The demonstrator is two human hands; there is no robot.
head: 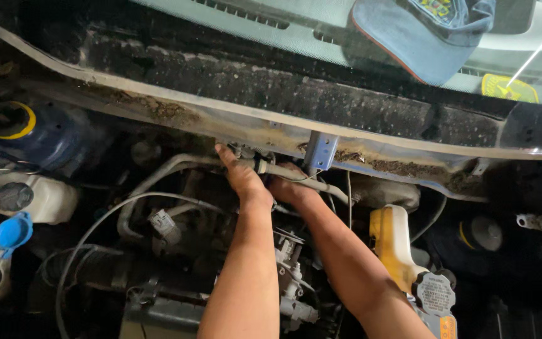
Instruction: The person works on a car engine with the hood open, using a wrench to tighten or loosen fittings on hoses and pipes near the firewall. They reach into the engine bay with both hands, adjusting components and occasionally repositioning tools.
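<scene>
Setting: engine bay [158, 263] lying open below a rusty cowl [221, 119].
Left hand [243, 179]: gripping the grey hose [296, 172] from above.
Right hand [290, 188]: curling around that hose, just beside the bracket [321, 150].

Both forearms bare, reaching up and fwd from bottom of frame, converging toward centre. Left hand [241, 177] back-up, wrist roughly straight, fingers extended fwd, curled slightly at tips. Right hand [290, 187] just beside it, touching or nearly so, fingers tucked under and mostly hidden, prob. curled in a grip. Right forearm angled in from lower right; left one nearly vertical.
</scene>
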